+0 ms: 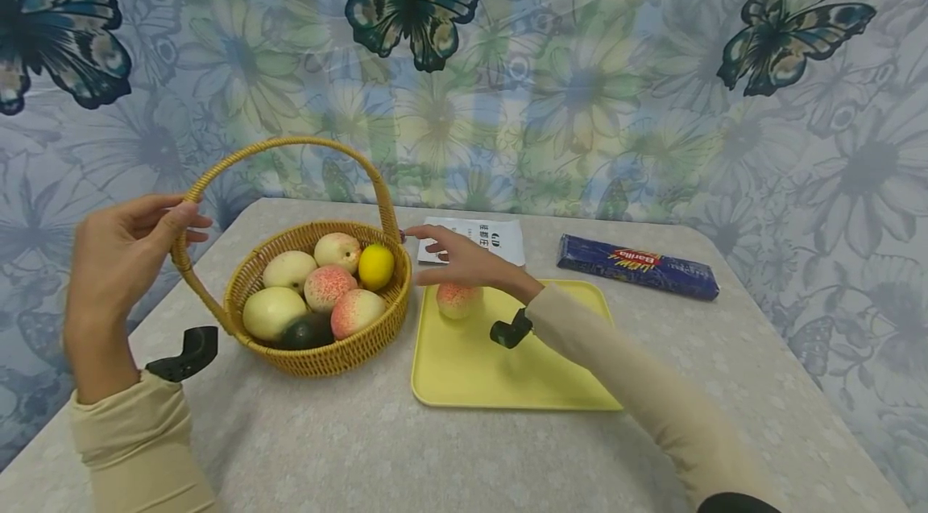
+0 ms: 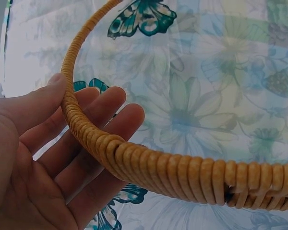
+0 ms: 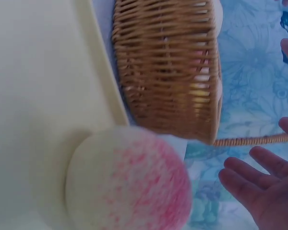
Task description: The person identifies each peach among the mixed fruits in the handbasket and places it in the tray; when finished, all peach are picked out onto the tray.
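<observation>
My left hand (image 1: 119,255) holds the left side of a wicker basket's arched handle (image 1: 290,140). In the left wrist view the thumb (image 2: 36,103) presses one side of the wrapped cane while the fingers pass behind it. The basket (image 1: 319,360) holds several peaches, a yellow lemon (image 1: 376,266), a dark green avocado (image 1: 306,332) and pale round fruits. My right hand (image 1: 467,259) reaches over the tray with loosely spread fingers and nothing in them, fingertips close to the basket's right rim. Below it, a pink-and-cream peach (image 1: 460,301) sits on the yellow tray (image 1: 500,376), partly hidden by the hand.
Behind the tray lies a white printed sheet (image 1: 507,239). A blue Barilla pasta pack (image 1: 638,266) rests at the back right of the pale table (image 1: 326,448). A butterfly-patterned cloth (image 1: 580,134) hangs behind the table.
</observation>
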Tool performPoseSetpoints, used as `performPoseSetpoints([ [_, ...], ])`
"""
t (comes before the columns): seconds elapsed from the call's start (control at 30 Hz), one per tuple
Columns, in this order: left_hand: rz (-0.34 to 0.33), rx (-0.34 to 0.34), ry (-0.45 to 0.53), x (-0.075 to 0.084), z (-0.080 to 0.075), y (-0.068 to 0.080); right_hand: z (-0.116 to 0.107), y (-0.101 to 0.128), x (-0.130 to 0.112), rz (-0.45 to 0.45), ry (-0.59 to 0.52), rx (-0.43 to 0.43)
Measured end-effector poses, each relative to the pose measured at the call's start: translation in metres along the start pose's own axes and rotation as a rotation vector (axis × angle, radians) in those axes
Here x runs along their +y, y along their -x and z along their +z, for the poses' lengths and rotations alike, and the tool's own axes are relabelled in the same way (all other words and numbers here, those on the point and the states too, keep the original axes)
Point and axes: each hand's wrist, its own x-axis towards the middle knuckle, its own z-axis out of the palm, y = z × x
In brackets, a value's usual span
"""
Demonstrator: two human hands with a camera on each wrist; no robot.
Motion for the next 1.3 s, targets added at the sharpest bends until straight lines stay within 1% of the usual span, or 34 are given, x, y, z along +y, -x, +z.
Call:
performPoseSetpoints([
  [0.2,-0.019,-0.013,0.013,0.0,-0.001,0.001,0.009,-0.01,-0.018,-0.054,-0.018,-0.049],
  [0.37,-0.005,-0.014,0.043,0.001,-0.002,0.0,0.014,-0.017,-0.031,-0.09,0.063,-0.062],
  [0.5,-0.009,-0.021,0.041,0.001,-0.003,0.0,0.019,-0.023,-0.039,-0.126,0.089,-0.095],
  [0.8,-0.008,-0.023,0.039,0.001,-0.004,0.001,0.032,-0.031,-0.053,-0.134,0.06,-0.202],
  [1.07,-0.026,-0.025,0.038,0.0,-0.005,0.003,0.043,-0.04,-0.059,-0.151,0.107,-0.28],
  [1.17,-0.018,-0.021,0.038,0.0,-0.005,0.002,0.047,-0.045,-0.061,-0.171,0.116,-0.316],
  [1.3,0.003,-0.016,0.048,0.001,-0.005,0.001,0.051,-0.048,-0.063,-0.163,0.14,-0.35],
])
